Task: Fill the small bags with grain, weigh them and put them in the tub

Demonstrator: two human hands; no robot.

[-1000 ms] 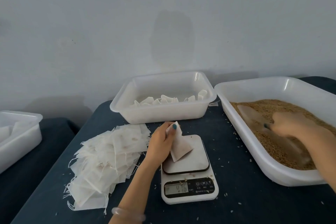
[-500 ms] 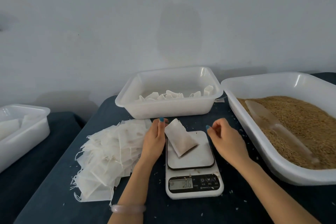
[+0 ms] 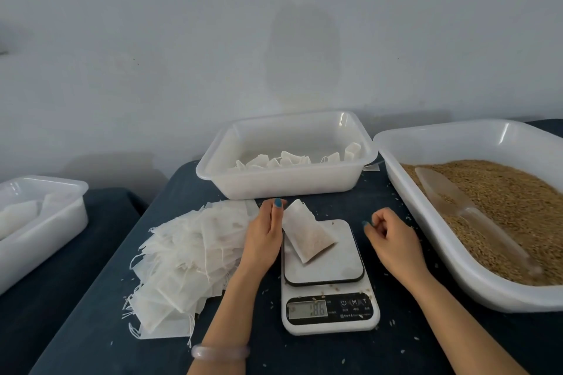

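The left hand (image 3: 264, 237) is standing on edge just beside the filled bag (image 3: 307, 234), fingers straight and together, thumb alongside the bag's upper corner; whether it is actually touching the bag is unclear. The right hand (image 3: 393, 240) is hovering beside the scale (image 3: 329, 280), fingers curled loosely inward around nothing. The bag is lying tilted on the scale's pale square platform, a thin, whitish, translucent pouch, bulging where grain is showing dimly through. Left of it a loose heap of empty bags (image 3: 189, 265), flat and papery with strings, is spreading over the dark cloth. Behind, the white plastic tub (image 3: 286, 183) is holding several bags. To the right, brown grain (image 3: 511, 204) is filling a larger tray (image 3: 457, 256), a clear scoop (image 3: 457, 207) lying on it.
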